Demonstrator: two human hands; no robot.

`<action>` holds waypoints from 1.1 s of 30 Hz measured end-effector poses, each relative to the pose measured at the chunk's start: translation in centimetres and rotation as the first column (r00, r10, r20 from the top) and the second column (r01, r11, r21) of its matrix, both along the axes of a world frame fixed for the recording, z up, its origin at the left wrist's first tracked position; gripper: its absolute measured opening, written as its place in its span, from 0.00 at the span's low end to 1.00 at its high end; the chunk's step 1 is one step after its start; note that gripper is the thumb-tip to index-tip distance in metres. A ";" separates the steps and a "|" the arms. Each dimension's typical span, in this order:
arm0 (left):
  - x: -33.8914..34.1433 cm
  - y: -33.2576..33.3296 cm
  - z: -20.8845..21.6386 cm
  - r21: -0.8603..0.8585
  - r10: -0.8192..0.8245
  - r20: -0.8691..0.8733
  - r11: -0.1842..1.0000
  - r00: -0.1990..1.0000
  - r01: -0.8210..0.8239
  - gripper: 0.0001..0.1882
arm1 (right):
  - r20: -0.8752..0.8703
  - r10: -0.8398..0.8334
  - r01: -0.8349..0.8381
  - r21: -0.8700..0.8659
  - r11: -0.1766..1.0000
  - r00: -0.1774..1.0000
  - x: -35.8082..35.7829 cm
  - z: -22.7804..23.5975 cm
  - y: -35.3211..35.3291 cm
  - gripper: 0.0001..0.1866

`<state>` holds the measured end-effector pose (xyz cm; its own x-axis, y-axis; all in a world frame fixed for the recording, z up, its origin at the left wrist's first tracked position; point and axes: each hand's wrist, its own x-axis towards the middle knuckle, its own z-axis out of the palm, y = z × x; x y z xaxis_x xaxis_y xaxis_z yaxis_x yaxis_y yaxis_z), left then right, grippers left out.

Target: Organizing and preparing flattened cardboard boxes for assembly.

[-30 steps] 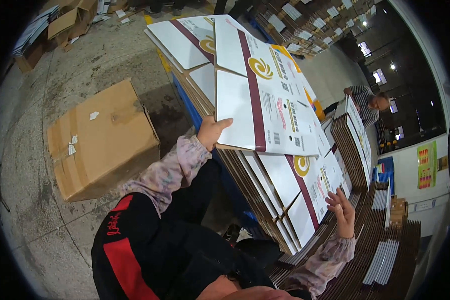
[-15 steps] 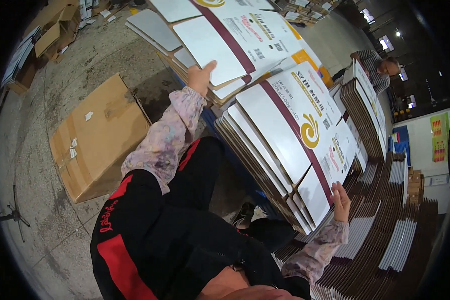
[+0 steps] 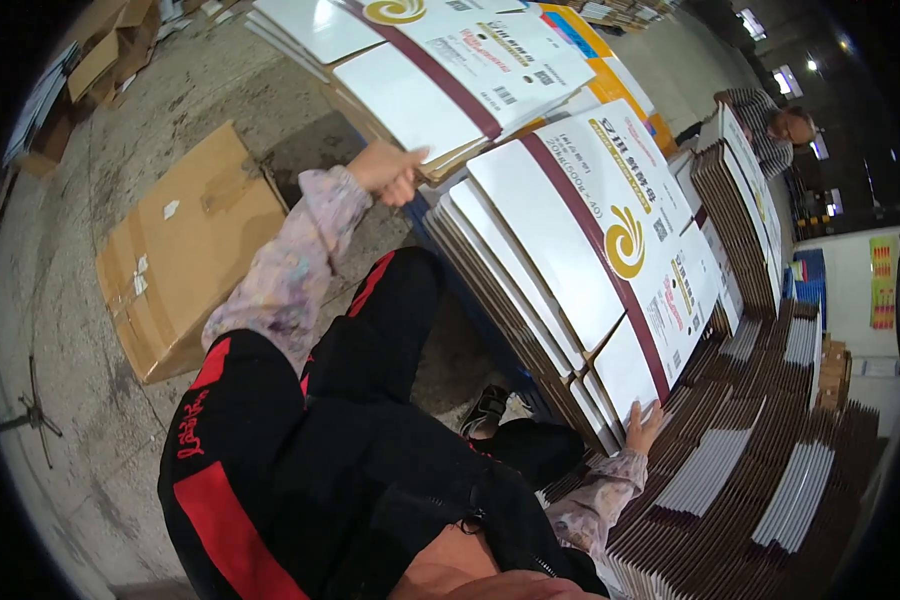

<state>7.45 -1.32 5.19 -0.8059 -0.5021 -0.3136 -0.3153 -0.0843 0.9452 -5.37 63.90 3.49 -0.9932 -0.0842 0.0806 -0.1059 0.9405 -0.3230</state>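
Note:
A stack of flattened white cartons with maroon bands and gold swirl marks lies in front of me, its brown edges facing me. At its lower right corner my right hand rests against the edge, fingers apart and pointing up. Farther left lies another stack of the same flattened cartons, its layers out of line. My left hand is at that stack's near corner, fingers loosely bent, fingertips at the edge, with nothing visibly held. Its lower fingers hang beside the gap between the stacks.
A taped brown cardboard box stands on the concrete floor to my left. Rows of folded cartons stand on edge at the right. A co-worker in a striped shirt bends behind a tall carton stack. A thin black stand is far left.
My left hand has come off the top of the left stack, back to its corner. My right hand has moved down and left onto the stack's edge. The left stack's top cartons sit slightly farther left.

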 end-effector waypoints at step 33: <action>-7.7 7.1 6.6 -0.271 -0.142 -0.562 0.962 0.815 -0.019 0.32 | -0.297 -0.173 0.102 -0.240 0.965 0.939 5.7 4.9 -0.8 0.29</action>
